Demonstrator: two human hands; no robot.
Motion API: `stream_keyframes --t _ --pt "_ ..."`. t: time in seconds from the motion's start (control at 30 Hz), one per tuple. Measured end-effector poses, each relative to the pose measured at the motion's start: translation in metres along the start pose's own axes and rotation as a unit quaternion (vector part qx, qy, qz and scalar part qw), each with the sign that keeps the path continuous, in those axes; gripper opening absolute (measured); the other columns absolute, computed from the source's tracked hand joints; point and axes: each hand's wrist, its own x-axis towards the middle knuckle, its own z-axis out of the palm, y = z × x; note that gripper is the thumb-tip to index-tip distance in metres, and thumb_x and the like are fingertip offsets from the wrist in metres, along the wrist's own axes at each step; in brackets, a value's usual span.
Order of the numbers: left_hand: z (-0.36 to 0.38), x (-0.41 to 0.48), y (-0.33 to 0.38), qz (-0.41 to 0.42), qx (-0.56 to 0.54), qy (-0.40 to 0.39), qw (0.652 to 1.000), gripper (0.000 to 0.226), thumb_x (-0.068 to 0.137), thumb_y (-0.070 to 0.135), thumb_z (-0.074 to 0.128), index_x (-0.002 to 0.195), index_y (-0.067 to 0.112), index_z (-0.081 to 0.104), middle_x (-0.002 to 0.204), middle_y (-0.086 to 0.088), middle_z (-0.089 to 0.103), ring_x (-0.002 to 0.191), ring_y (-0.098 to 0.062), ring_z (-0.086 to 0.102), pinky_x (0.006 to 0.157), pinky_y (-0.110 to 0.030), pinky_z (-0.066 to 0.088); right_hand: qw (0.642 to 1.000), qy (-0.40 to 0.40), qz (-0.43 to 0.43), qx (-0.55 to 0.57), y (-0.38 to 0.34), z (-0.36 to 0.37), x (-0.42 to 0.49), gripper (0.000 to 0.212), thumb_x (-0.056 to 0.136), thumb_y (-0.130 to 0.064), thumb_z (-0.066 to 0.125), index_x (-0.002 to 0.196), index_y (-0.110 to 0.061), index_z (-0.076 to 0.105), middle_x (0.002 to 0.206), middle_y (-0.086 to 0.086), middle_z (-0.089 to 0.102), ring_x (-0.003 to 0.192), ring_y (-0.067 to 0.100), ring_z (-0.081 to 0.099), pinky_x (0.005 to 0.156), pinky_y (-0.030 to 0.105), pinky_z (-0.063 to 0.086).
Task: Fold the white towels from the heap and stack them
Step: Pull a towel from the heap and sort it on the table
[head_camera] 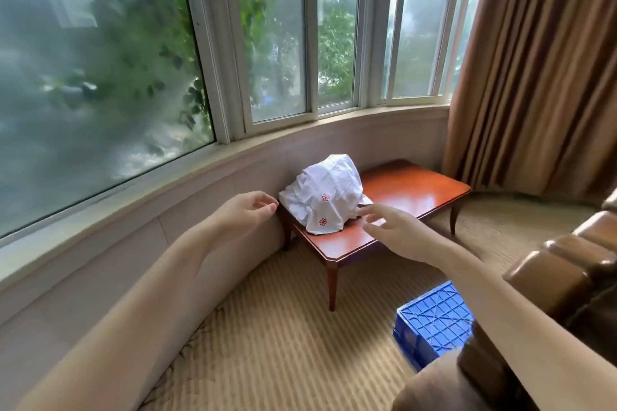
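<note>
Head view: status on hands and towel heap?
Left hand open, empty, left of towel heap. Right hand open, at its right base, contact unclear. Heap unfolded on table, nothing stacked. Nothing in the way.

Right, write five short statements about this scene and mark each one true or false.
1. The heap of white towels lies on the wooden table. True.
2. The left hand grips a towel. False: it holds nothing and hangs beside the table's near-left corner.
3. The right hand reaches toward the heap with its fingers spread. True.
4. A folded stack stands on the table next to the heap. False: no folded stack shows, and the towels are all in the heap.
5. The blue crate sits on the table. False: it is down on the carpet, by the armchair.
</note>
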Motion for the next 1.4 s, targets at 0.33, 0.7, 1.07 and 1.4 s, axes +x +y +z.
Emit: stream_keyframes --t 0.33,0.7,1.07,1.4 --pt "0.023 0.183 -0.058 0.002 0.007 -0.055 0.998 0.028 0.098 0.027 0.050 0.122 0.015 0.060 0.114 -0.001 0.062 0.106 -0.015 0.057 0.088 -0.026 0.043 0.998 0.005 0.055 0.010 0.081 0.007 0.161 0.027 0.096 -0.026 0.053 0.123 -0.027 0.056 0.102 -0.012 0.057 0.092 0.009 0.057 0.073 0.019 0.042" --pt "0.072 0.458 -0.047 0.013 -0.018 -0.074 0.997 0.025 0.097 0.029 0.052 0.117 0.017 0.061 0.110 0.000 0.061 0.099 -0.014 0.056 0.082 -0.026 0.043 0.994 0.042 0.097 0.029 0.190 -0.056 0.393 0.023 0.097 -0.025 0.051 0.118 -0.024 0.059 0.110 -0.003 0.061 0.094 0.011 0.054 0.073 0.021 0.039" --pt "0.096 0.638 -0.058 0.010 -0.019 -0.085 0.996 0.016 0.097 0.031 0.053 0.107 0.024 0.063 0.098 0.005 0.061 0.075 -0.001 0.052 0.064 -0.021 0.044 0.992 0.039 0.103 0.054 0.258 -0.085 0.539 0.016 0.096 -0.027 0.052 0.109 -0.033 0.059 0.093 -0.023 0.056 0.082 -0.007 0.053 0.065 0.012 0.040" --pt "0.128 0.823 -0.072 0.030 -0.045 -0.101 0.993 0.021 0.098 0.024 0.052 0.115 0.016 0.062 0.096 0.002 0.061 0.088 -0.013 0.057 0.080 -0.030 0.048 0.992 0.016 0.121 -0.002 0.335 -0.107 0.673 0.024 0.098 -0.028 0.048 0.119 -0.026 0.059 0.106 -0.012 0.058 0.099 0.007 0.052 0.077 0.021 0.039"
